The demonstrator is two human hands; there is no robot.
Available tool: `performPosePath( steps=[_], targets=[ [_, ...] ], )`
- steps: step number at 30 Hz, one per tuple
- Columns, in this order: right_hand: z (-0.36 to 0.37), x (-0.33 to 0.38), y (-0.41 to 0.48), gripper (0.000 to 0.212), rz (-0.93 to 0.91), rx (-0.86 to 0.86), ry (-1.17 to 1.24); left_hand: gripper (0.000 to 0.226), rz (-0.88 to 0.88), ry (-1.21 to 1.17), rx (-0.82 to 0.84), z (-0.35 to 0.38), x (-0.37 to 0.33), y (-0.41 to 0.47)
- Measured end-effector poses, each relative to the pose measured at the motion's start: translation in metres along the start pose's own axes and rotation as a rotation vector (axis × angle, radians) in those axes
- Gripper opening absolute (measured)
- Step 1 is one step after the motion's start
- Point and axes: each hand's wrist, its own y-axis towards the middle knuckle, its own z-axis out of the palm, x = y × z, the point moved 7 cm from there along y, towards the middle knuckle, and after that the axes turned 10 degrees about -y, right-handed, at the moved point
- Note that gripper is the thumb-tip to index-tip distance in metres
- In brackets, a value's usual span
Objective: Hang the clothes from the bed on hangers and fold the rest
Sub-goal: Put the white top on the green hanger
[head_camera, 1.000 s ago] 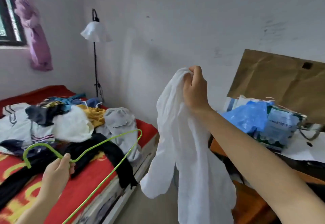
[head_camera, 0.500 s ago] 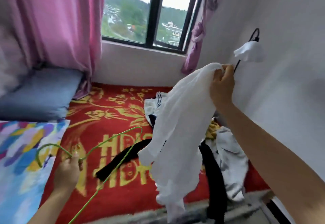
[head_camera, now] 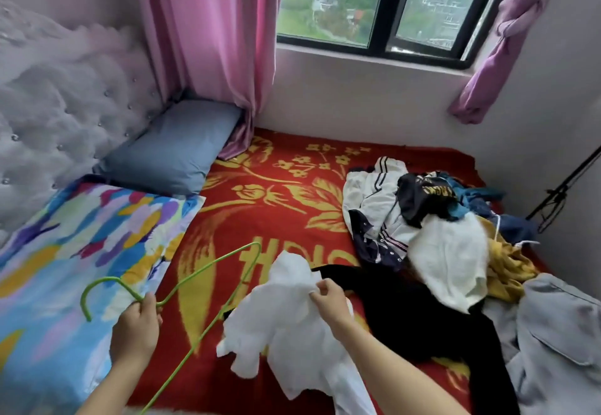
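White thin-woven garment (head_camera: 286, 330): lies crumpled on the near part of the red bed cover with a yellow flower pattern (head_camera: 276, 206), and its lower end runs out of view at the bottom edge. The right hand (head_camera: 328, 299) pinches a fold near its upper edge between thumb and fingertips. Judgement: very light, limp, slightly sheer cloth. It has no stiffness and will sag and twist from a single pinch point. It is not fragile, but it creases easily and could slide off a smooth wire. Best hold is probably the neckline or a shoulder seam, so the opening can be found; neither can be made out in the bunch as it lies. The left hand (head_camera: 138, 320) is closed round the neck of the lime-green thin wire hanger (head_camera: 208, 265), just under the hook, and the frame is tilted over the bed cover. One shoulder tip is near the garment; whether they touch I cannot tell. Judgement: the hanger is light and springy. A long black garment (head_camera: 406, 313) lies beside the white one, and beyond it is a mixed heap of unsorted clothes (head_camera: 422, 219). At far left are a grey-blue pillow (head_camera: 175, 147) and a multicoloured patterned quilt (head_camera: 65, 239).
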Motion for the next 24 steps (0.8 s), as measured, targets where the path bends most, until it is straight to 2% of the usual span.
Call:
performPosePath(
  steps=[2, 3, 4, 5, 9, 12, 14, 16, 18, 21, 22, 24],
  targets=[
    [0.04, -0.01, -0.001, 0.021, 0.002, 0.278, 0.051, 0.051, -0.004, 0.056, 0.0, 0.01, 0.003, -0.004],
    [0.052, -0.014, 0.001, 0.026, -0.006, 0.378, 0.051, 0.051, 0.0, 0.089, 0.0, 0.018, 0.004, -0.005],
    [0.056, -0.016, 0.003, 0.029, -0.026, 0.407, 0.024, 0.052, 0.002, 0.119, 0.003, 0.023, 0.005, -0.007],
    [0.053, -0.018, 0.009, 0.031, -0.066, 0.37, -0.024, 0.051, 0.005, 0.152, 0.009, 0.031, 0.005, -0.008],
    [0.015, -0.014, 0.027, 0.032, -0.34, 0.027, -0.302, 0.046, 0.059, 0.322, 0.095, 0.067, -0.001, -0.016],
    [0.01, -0.008, 0.031, 0.044, -0.565, -0.004, -0.524, 0.042, 0.186, 0.42, 0.216, 0.104, -0.019, -0.033],
    [0.015, -0.009, 0.03, 0.055, -0.637, 0.077, -0.568, 0.04, 0.294, 0.426, 0.35, 0.134, -0.033, -0.049],
    [0.022, -0.018, 0.031, 0.058, -0.589, 0.258, -0.574, 0.035, 0.381, 0.396, 0.536, 0.168, -0.042, -0.068],
    [0.024, -0.034, 0.033, 0.049, -0.429, 0.425, -0.469, 0.038, 0.435, 0.381, 0.677, 0.199, -0.043, -0.08],
    [0.014, -0.055, 0.032, 0.029, -0.249, 0.52, -0.352, 0.041, 0.493, 0.346, 0.803, 0.23, -0.049, -0.094],
    [0.01, -0.064, 0.033, 0.03, -0.232, 0.527, -0.391, 0.037, 0.559, 0.362, 0.813, 0.237, -0.051, -0.098],
    [-0.005, -0.084, 0.04, 0.032, -0.18, 0.469, -0.467, 0.043, 0.741, 0.435, 0.709, 0.246, -0.055, -0.103]
  ],
)
